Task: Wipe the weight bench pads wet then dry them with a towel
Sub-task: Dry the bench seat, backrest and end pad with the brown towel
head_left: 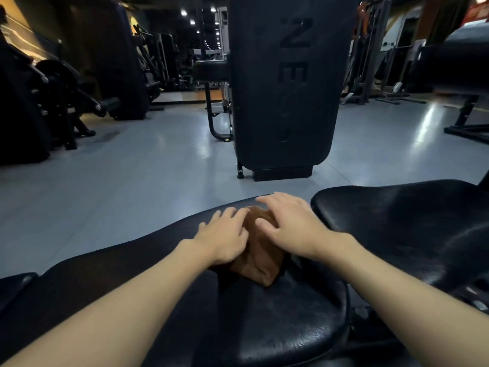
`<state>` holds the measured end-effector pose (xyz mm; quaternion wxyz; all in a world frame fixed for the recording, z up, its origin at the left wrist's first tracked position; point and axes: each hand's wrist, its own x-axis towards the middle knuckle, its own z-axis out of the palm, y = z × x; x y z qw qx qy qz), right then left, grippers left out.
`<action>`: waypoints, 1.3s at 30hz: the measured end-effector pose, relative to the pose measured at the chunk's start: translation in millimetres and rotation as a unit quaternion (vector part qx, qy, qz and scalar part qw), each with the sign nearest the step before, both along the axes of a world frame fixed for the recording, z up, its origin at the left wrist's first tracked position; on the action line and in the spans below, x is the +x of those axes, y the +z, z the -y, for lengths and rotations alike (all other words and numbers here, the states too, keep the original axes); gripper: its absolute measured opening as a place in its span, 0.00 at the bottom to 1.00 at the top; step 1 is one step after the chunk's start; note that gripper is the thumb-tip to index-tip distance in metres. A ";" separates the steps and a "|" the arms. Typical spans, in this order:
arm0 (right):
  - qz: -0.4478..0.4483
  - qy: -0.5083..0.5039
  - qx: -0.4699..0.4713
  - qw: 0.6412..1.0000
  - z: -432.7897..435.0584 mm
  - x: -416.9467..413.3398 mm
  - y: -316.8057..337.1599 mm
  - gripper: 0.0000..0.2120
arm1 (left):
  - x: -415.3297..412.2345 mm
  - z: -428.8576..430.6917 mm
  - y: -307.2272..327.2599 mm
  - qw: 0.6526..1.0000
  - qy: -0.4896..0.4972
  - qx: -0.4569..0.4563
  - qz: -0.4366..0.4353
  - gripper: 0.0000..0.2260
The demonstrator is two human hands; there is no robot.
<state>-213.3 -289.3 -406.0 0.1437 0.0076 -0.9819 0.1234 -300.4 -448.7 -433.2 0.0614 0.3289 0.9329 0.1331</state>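
A folded brown towel (260,256) lies on the long black bench pad (127,263) in front of me. My left hand (225,235) presses flat on the towel's left side with fingers spread. My right hand (288,223) lies flat over its right and far side, fingers straight and reaching toward the pad's far edge. Most of the towel's far end is hidden under both hands. A second glossy black seat pad (402,229) sits to the right, separated from the long pad by a narrow gap.
An upright black backrest pad (285,83) of another machine stands just beyond on the grey floor (127,168). Weight machines (53,102) line the left side. Another black bench (465,67) stands at the far right.
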 end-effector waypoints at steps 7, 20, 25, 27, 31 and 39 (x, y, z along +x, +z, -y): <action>0.176 0.029 0.158 0.971 44.8 -30.1 -40.5 0.32 | -5.1 45.8 -29.5 0.994 0.065 0.070 0.045 0.10; 0.087 -0.095 0.188 0.974 7.7 70.8 -41.8 0.34 | -36.9 8.7 -16.6 0.999 -0.028 -0.011 0.044 0.18; 0.131 -0.116 0.167 0.970 6.9 40.6 -44.4 0.39 | -53.5 12.6 -15.5 0.998 -0.033 -0.013 0.051 0.19; 0.122 -0.107 0.175 0.971 0.3 16.7 -41.6 0.37 | -58.1 21.1 -16.8 0.998 -0.022 -0.018 0.055 0.21; 0.162 -0.113 0.177 0.964 -23.4 -54.8 -40.2 0.29 | -57.0 35.7 -23.9 0.994 -0.027 -0.060 0.083 0.31; 0.195 -0.115 0.181 0.957 -37.6 -96.7 -33.9 0.27 | -51.0 36.8 -30.1 0.993 -0.030 -0.074 0.085 0.29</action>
